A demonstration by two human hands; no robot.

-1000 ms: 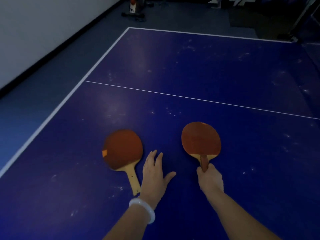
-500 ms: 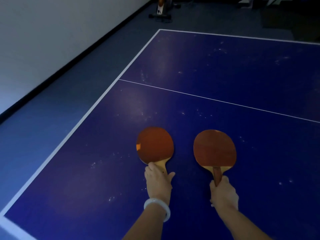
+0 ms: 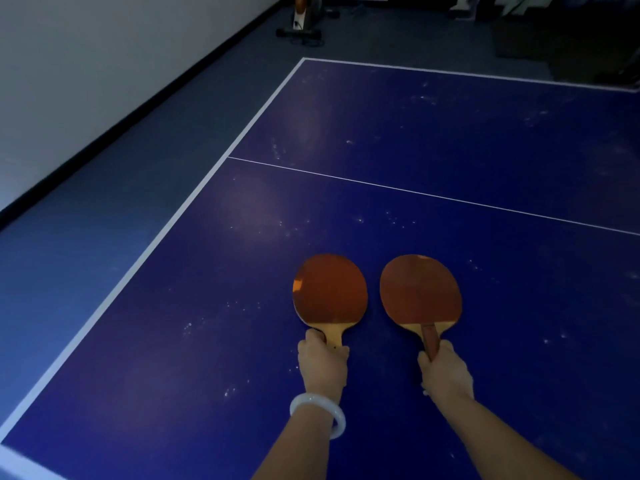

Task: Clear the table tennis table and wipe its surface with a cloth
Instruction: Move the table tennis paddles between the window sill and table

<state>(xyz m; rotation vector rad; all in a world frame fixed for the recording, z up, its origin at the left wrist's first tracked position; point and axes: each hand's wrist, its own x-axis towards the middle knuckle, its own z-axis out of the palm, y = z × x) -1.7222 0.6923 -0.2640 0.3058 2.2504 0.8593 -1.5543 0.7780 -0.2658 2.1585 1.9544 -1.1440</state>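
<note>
My left hand (image 3: 323, 367) and right hand (image 3: 445, 374) each grip a paddle handle, clearing the table (image 3: 450, 140); next I lift both paddles away.

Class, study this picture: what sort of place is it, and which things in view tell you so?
Probably an indoor games or sports room. A blue table tennis table with white lines fills the view, each hand holds a paddle, and exercise equipment stands by the wall.

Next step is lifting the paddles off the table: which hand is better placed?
Neither has the edge. The left hand grips the left paddle by its handle, and the right hand grips the right paddle likewise; each can probably lift its own.
</note>
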